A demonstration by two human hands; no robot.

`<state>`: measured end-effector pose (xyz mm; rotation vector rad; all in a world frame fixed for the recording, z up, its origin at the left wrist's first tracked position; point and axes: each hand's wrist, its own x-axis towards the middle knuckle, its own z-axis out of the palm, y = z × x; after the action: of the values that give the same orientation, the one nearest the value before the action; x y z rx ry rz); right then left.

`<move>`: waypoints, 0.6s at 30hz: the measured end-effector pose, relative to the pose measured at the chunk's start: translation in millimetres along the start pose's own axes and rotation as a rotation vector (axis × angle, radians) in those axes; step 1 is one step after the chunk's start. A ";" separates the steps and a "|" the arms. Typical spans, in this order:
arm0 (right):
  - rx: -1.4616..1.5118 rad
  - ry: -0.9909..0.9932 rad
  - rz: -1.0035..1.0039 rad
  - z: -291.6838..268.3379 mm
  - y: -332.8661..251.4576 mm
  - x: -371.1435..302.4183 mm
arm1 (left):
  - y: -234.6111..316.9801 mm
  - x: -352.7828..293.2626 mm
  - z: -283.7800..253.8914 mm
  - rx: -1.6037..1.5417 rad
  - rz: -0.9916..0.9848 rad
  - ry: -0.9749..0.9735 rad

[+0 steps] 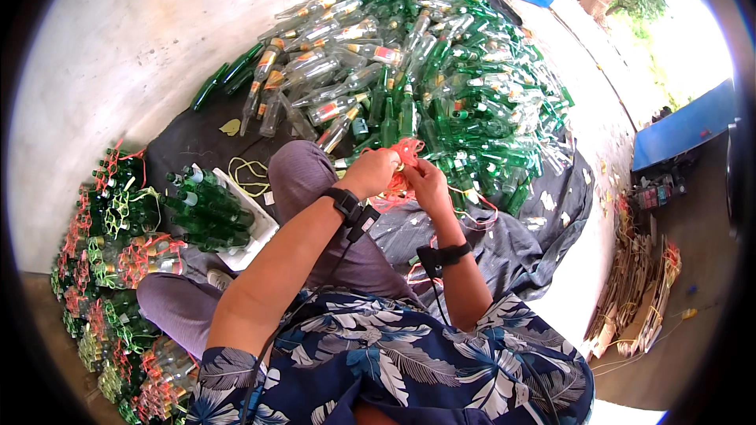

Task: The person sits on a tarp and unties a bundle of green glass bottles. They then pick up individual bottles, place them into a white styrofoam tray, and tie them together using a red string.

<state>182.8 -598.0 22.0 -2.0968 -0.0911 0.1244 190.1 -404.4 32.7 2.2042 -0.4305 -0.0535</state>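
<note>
Both hands meet above the dark sheet, just short of a big heap of bottles. My left hand (372, 173) is closed on a tangle of red-orange plastic twine (404, 151), a little yellow-green showing in it. On the tangle's right side, my right hand (429, 188) pinches the same twine with its fingers bent. Loose strands hang below the hands and trail to the right. Beyond them lie many green bottles (388, 122) and clear bottles (323, 71), some with labels. What the fingertips press on is partly hidden.
To the left, a white crate (256, 240) holds green bottles. Bottle bundles wrapped in red and green twine (146, 256) are stacked at the far left. Yellow-green twine (250, 177) lies on the dark sheet (189, 142). Flattened cardboard (642, 295) stands at the right.
</note>
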 end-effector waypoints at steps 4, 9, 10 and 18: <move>0.132 -0.063 -0.095 -2.2 4.1 -3.8 | -5.1 -2.3 0.1 -0.084 -0.016 -0.041; 0.185 -0.136 0.027 -15.7 1.8 -10.7 | -1.7 -3.6 -3.2 0.209 -0.149 -0.057; 0.206 -0.137 0.026 -19.8 6.5 -13.5 | -1.0 -5.1 -6.5 0.326 -0.176 -0.041; 0.805 -0.291 0.223 -56.7 22.2 -26.4 | -2.2 -5.4 -5.3 0.289 -0.221 -0.021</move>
<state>164.0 -660.8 32.7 -1.2682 0.0210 0.5122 186.6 -397.4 33.8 2.5316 -0.2136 -0.1415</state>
